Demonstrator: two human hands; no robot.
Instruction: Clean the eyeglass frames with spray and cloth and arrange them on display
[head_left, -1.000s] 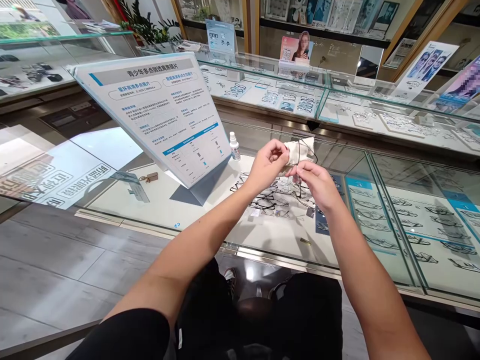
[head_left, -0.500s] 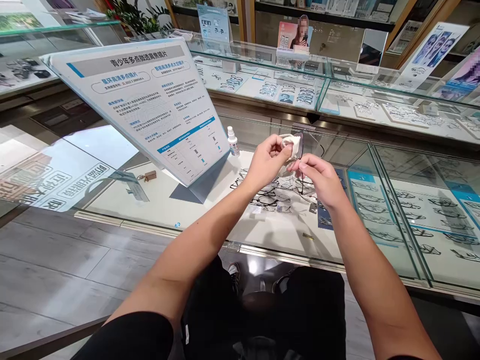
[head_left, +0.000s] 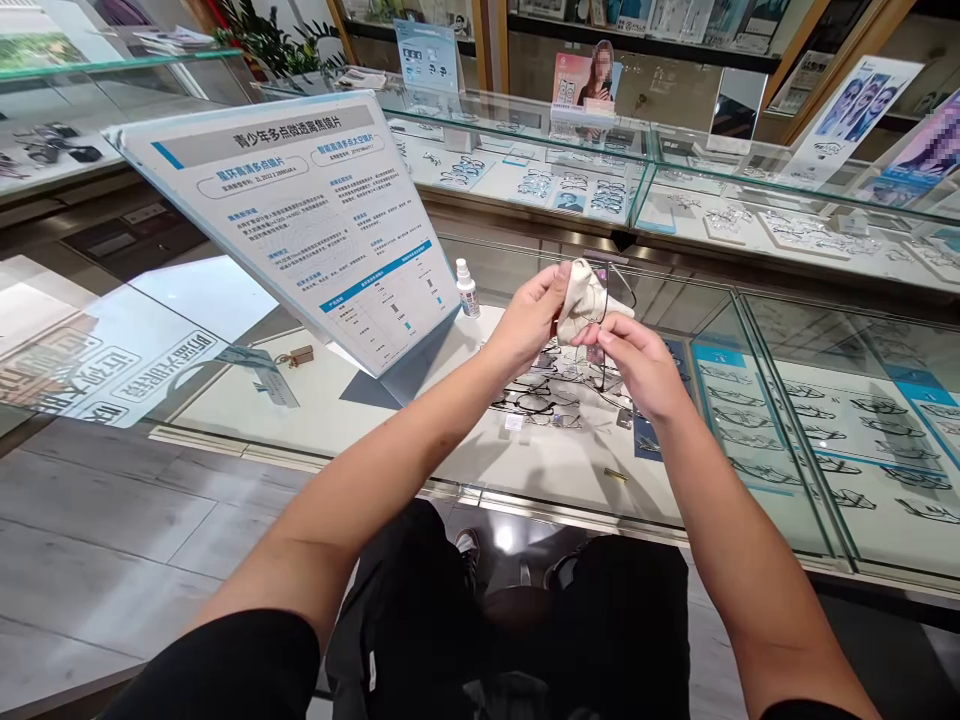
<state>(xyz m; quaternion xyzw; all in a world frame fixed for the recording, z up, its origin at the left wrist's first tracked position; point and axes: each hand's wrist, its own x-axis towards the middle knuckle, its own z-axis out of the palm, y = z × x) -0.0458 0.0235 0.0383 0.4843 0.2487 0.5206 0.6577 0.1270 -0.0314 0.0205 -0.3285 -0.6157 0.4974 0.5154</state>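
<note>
My left hand (head_left: pixel 538 312) is closed on a cream-coloured cloth (head_left: pixel 581 303), which hangs bunched and partly spread against a pair of eyeglasses (head_left: pixel 605 300). The fingers of my right hand (head_left: pixel 634 358) pinch the thin dark frame of these eyeglasses from the right. The cloth hides much of the lenses; one dark temple curves out behind toward the upper right. Both hands are raised above the glass counter. Below them, several dark-framed spectacles (head_left: pixel 534 400) lie in rows on the pale surface, partly covered by my hands.
A large tilted sign board (head_left: pixel 300 240) stands to the left, with a small white spray bottle (head_left: pixel 466 290) beside it. A brown keychain block (head_left: pixel 301 355) and a small gold-coloured strip (head_left: pixel 616 474) lie apart on the counter. Glass display cases (head_left: pixel 862 430) hold more glasses at right.
My left hand has shifted slightly left and the cloth is more unfolded, showing more of it beside the frame. My right hand still pinches the eyeglasses, nearly in place.
</note>
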